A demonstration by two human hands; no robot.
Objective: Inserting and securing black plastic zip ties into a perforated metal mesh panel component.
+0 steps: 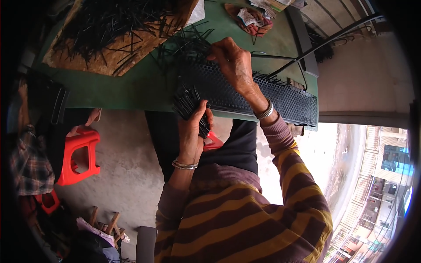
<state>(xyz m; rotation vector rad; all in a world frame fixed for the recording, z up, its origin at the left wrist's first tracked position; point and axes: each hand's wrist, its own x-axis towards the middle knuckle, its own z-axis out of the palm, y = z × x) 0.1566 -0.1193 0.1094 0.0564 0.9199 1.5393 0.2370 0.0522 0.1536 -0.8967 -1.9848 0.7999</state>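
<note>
My left hand (192,133) is closed round a bundle of thin black sticks (187,101), just off the green table's near edge. Over the far side of a long black perforated rack (210,90) is my right hand (234,63), its fingertips pinched together. Whatever those fingertips hold is too small or hidden to make out. Rows of small round holes cover the rack, and several thin black pieces stick up along its far edge. Loose black sticks (186,44) lie on the table beyond the rack, to the left of my right hand.
A large heap of black sticks (109,26) lies on a brown board (94,63) at the far left of the green table (131,94). A black metal bar (315,46) crosses at right. Another person in a plaid shirt (33,162) sits left, near a red stool (94,151).
</note>
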